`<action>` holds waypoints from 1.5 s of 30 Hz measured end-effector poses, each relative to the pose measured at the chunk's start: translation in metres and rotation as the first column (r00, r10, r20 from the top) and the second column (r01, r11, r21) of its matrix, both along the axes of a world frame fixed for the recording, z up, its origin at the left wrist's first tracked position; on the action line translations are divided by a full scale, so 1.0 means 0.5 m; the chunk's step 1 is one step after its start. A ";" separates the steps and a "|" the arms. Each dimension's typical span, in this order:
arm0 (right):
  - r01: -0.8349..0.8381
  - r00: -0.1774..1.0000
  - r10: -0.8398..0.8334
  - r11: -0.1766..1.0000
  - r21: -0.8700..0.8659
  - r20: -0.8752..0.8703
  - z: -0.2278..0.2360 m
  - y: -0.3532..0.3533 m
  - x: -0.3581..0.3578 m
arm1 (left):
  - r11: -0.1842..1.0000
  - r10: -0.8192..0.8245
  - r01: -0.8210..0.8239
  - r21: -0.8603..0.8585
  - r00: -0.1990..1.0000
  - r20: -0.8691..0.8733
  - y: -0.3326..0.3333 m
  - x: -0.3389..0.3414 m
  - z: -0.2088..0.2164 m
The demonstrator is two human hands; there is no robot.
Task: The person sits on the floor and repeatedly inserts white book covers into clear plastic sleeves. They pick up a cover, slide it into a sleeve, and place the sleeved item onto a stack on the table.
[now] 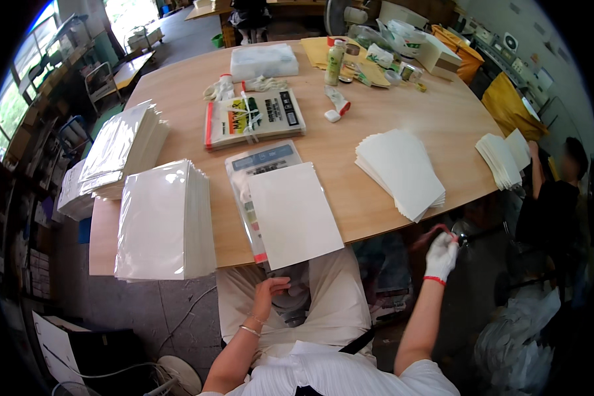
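- A seated person's bare left hand (270, 290) rests in the lap below the table edge, fingers loosely curled, its grip empty; a thin bracelet (249, 328) circles the wrist.
- The right hand (441, 254), in a white glove with a red cuff, is raised beside the table's right edge, its grip closed on a small dark reddish object (435, 231) too blurred to identify.
- Directly in front of the lap, a plain white rectangular sheet (295, 214) lies on the rounded wooden table (409, 112), overlapping a clear plastic sleeve with a printed card inside (257, 165) and overhanging the near edge.
- To the left, a tall stack of glossy plastic-wrapped white sheets (162, 221) sits at the table's near edge; a second, fanned stack of the same (122, 148) lies beyond it.
- To the right, a fanned pile of white paper sheets (399, 171) lies well apart from the gloved hand; a smaller white pile (501, 158) sits at the far right rim.
- At mid-table, a bundle of printed packets tied with white string (254, 119) lies flat, with white work gloves (221, 89) just behind.
- Farther off stand a green bottle (334, 63) and a folded white plastic package (264, 61).
- Another person in dark clothing (554, 204) sits at the far right.
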State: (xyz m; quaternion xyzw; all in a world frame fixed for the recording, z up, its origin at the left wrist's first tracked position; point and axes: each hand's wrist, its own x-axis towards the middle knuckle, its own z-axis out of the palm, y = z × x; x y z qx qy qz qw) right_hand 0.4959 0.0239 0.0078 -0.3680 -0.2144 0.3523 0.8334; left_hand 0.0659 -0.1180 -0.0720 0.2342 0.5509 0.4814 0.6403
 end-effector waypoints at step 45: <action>-0.719 0.371 0.718 0.624 -0.307 0.589 0.032 -0.128 -0.614 | 0.950 0.144 0.094 0.299 0.716 -0.683 -0.047 -0.236 0.394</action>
